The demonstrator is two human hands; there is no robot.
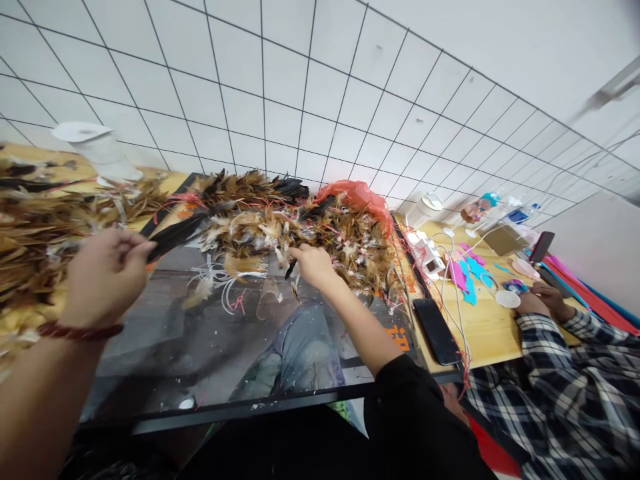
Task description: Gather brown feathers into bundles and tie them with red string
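Note:
My left hand [107, 273], with a dark red bracelet at the wrist, pinches the end of a long black feather [177, 233]. The feather points right, and its far end meets a heap of brown, cream and black feathers [260, 230] on the dark glossy tabletop [165, 320]. At the front of that heap, my right hand [315, 265] has its fingers closed together; a small dark feather [291, 269] shows at the fingertips. White looped strands [227, 280] tied with a pink string lie between my hands.
More brown feathers [30, 233] cover the left side, near a white roll [103, 150]. A red plastic bag [357, 197] lies behind the heap. To the right are a black phone [437, 331], a white charger [425, 253], cables, and a co-worker's hands [543, 300].

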